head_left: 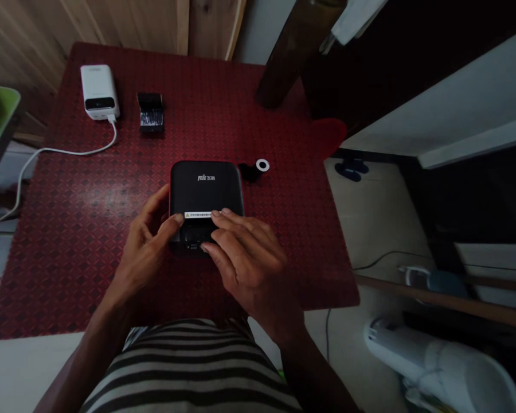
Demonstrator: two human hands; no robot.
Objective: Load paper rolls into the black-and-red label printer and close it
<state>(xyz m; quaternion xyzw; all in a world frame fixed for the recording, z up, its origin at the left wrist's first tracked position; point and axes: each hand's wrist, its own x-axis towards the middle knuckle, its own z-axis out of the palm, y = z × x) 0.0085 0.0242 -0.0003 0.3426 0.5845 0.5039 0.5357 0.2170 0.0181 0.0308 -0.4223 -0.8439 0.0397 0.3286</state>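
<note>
A black box-shaped device with rounded corners lies on the red patterned table, near its front middle. A white label strip with a warning sign crosses its lid. My left hand grips the device's left side, thumb on top by the label and fingers down along the edge. My right hand rests over the front right part, fingertips on the label's right end and thumb at the front edge. A small roll with a white ring end lies just right of the device.
A white power bank with a white cable lies at the back left, beside a black roll. A dark brown cylinder stands at the back right. A red round object is at the right edge.
</note>
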